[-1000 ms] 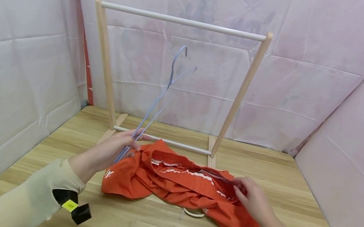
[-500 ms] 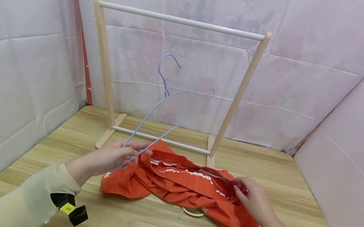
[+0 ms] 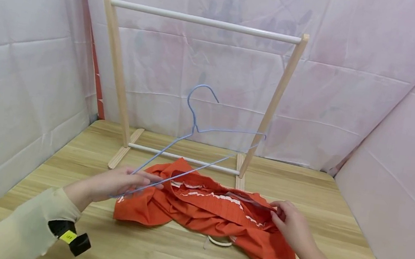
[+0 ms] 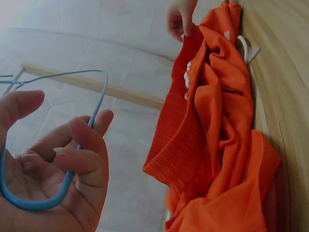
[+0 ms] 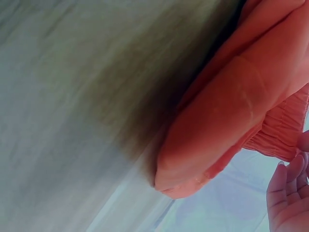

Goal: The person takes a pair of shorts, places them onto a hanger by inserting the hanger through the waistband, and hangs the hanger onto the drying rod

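Observation:
A thin blue clothes hanger [image 3: 195, 121] is in my left hand [image 3: 115, 182], gripped by one end, its hook up and its far end pointing right. In the left wrist view, curled fingers hold the hanger's rounded end [image 4: 36, 204]. Orange shorts [image 3: 195, 222] lie crumpled on the table, the elastic waistband [image 4: 169, 152] raised and gaping. My right hand [image 3: 291, 230] pinches the right end of that waistband between thumb and fingers. The hanger's lower bar crosses above the shorts' left part. A pale drawstring [image 3: 220, 243] loops out at the front.
Behind the shorts stands a small clothes rack with a white top bar [image 3: 206, 20] and wooden posts [image 3: 118, 69]. Its feet rest on the wooden table [image 3: 159, 254]. Pale patterned cloth [image 3: 372, 103] surrounds the table at the back and sides.
The hanger has swung down and to the right, turning from edge-on to broadside. My left hand has shifted slightly left and down. The right hand keeps its place on the waistband.

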Available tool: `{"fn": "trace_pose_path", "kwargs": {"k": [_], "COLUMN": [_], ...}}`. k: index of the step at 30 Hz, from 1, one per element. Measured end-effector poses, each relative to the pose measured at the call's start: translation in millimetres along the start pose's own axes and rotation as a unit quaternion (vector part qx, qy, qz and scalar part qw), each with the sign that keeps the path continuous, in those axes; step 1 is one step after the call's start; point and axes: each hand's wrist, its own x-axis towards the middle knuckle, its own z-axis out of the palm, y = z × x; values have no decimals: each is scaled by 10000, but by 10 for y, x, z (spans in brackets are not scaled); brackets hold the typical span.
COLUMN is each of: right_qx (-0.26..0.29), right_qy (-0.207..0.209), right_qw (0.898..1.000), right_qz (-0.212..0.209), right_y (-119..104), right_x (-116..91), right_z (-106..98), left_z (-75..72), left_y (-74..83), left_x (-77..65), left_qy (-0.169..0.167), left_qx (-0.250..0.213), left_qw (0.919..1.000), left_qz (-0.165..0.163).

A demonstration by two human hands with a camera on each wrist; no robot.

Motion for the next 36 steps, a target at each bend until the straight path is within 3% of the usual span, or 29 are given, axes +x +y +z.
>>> {"fn": "trace_pose_path", "kwargs": {"k": [5,14,22,28,36], "right_qx": [42,65,124,209,293], "right_qy": [77,-150,-211,-283,-350], "right_qw": [9998,9981,9975,9966,9950], "right_qz": [151,588,669,747,891], "right_y": [34,58,82,89,104], "right_x": [-5,-16,-11,-2,-12], "right_z": [-6,-35,-30,-29,2], "left_z": [-64,-109,-113,-55,107], "left_y": [-48,-40,-20,8,96], "left_x": [-76,-150,-138,-23,250], "left_qy": [-342,-881,-796,-532,-560], "left_qx": [207,1048,1665,2217,2955], "left_qw": [9991,9901,9828,9737,9537], "left_qz": [152,317,-41,-52,65]}}
